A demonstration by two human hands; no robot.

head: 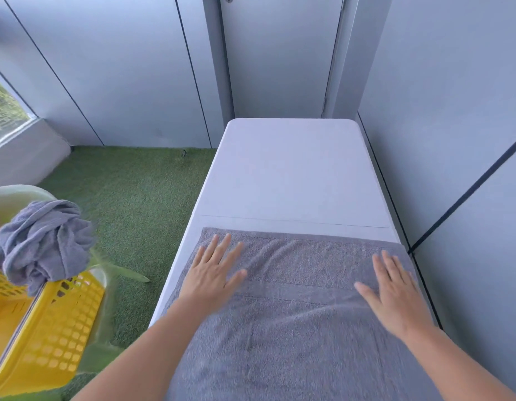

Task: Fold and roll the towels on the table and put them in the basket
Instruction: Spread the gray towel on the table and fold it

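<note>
fingers [222,246] flat on bottom-cropped towel [297,331]

Soft daylight; edges warped, perhaps blurred.

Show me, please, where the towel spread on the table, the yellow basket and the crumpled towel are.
spread towel [294,342]: head view, middle of its flat near part.
yellow basket [57,328]: head view, its perforated side wall.
crumpled towel [42,241]: head view, middle of the bunched cloth.
</note>
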